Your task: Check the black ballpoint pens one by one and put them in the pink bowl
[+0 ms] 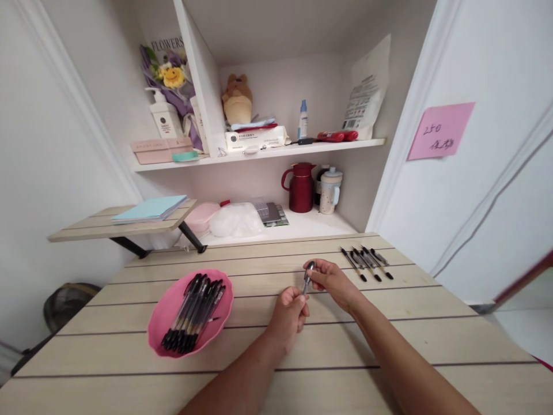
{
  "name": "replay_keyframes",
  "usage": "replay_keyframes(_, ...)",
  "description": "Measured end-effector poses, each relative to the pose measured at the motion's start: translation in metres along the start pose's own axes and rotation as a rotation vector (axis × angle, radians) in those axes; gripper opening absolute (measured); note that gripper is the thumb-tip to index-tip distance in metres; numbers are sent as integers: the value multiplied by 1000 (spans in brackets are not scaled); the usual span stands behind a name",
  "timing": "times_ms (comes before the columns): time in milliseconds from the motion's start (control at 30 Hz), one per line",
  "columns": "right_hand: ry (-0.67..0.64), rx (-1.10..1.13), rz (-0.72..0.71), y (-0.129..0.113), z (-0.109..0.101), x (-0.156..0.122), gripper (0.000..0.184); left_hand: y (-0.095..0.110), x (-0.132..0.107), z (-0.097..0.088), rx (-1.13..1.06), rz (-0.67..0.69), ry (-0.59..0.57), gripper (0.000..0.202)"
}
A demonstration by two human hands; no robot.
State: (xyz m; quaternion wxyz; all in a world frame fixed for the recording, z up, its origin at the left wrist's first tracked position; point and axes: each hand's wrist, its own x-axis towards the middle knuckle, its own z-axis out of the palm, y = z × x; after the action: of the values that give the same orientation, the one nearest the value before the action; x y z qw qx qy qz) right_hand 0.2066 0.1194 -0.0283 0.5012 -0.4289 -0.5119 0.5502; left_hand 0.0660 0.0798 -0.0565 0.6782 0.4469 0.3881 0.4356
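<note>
Both my hands hold one pen (307, 280) above the middle of the wooden table (276, 346). My left hand (290, 314) is closed around the pen's lower end. My right hand (330, 280) pinches its upper end, near the cap. To the left stands a pink bowl (164, 316) filled with several black pens (194, 311). A few more black pens (366, 263) lie side by side on the table at the far right, beyond my right hand.
Behind the table, white shelves (259, 154) hold a red jug (300, 187), a cup, a plush toy, bottles and boxes. A small side table (86, 227) with a blue folder stands at the left. A pink note (440, 130) is stuck on the right wall.
</note>
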Motion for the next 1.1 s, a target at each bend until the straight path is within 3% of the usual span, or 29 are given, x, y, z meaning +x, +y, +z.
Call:
replay_keyframes(233, 6, -15, 11, 1, 2, 2, 29, 0, 1, -1, -32, -33, -20, 29)
replay_keyframes(400, -30, -156, -14, -2, 4, -1, 31, 0, 0, 0, 10, 36, -34, 38)
replay_keyframes(467, 16, -282, -30, 0, -1, -5, 34, 0, 0, 1, 29, 50, -21, 41)
replay_keyframes(567, 207, -605, -65, 9, -12, -14, 40, 2, -1, 3, 37, 55, 29, 42)
replay_keyframes(633, 269, -750, -81, 17, -19, -22, 33, 4, -3, 5, 50, 68, 50, 41)
replay_keyframes(833, 175, -1140, -156, 32, -21, -43, 17, 19, -13, 4, 160, 118, 82, 26)
replay_keyframes(967, 171, -1268, -202, 34, -19, -47, 19, 51, -18, -21, 273, 164, 194, 21)
replay_keyframes(1100, 175, -1303, -198, 36, -20, -48, 21, 97, -29, -75, 420, 225, 395, 24)
